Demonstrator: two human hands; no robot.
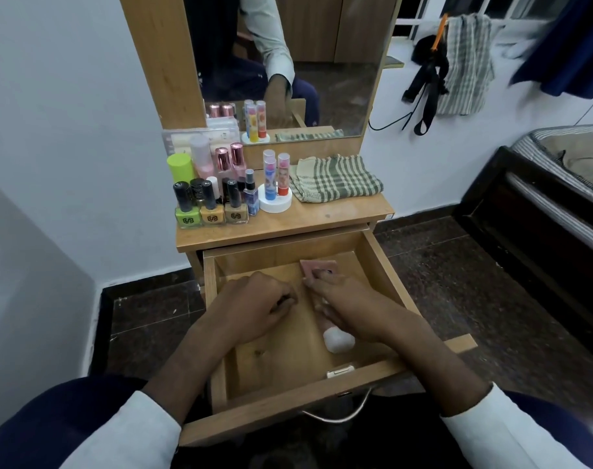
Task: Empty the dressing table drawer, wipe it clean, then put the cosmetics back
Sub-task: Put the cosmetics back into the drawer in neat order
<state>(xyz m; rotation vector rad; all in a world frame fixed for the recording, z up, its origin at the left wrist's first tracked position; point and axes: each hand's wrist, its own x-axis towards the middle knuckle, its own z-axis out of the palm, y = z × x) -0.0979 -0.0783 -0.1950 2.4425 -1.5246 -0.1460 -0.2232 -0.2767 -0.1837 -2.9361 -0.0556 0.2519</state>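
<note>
The wooden drawer point(288, 412) of the dressing table is pulled out toward me, and both hands are inside it. My right hand point(350, 308) reaches to the back, its fingertips pinching a small flat pink item point(318, 266). A tube with a white cap point(339, 340) lies under that wrist. My left hand point(251, 309) rests on the drawer floor with curled fingers; whatever they may hold is hidden. Nail polish bottles point(211, 211), pink-capped bottles point(229, 160) and lip balm tubes on a white stand point(275, 189) crowd the tabletop's left side.
A folded checked cloth point(337, 179) lies on the tabletop point(328, 216) at the right. A small white piece point(340, 371) sits in the drawer's front right corner. The mirror point(332, 62) rises behind. A dark bed frame point(531, 225) stands to the right, with dark tiled floor between.
</note>
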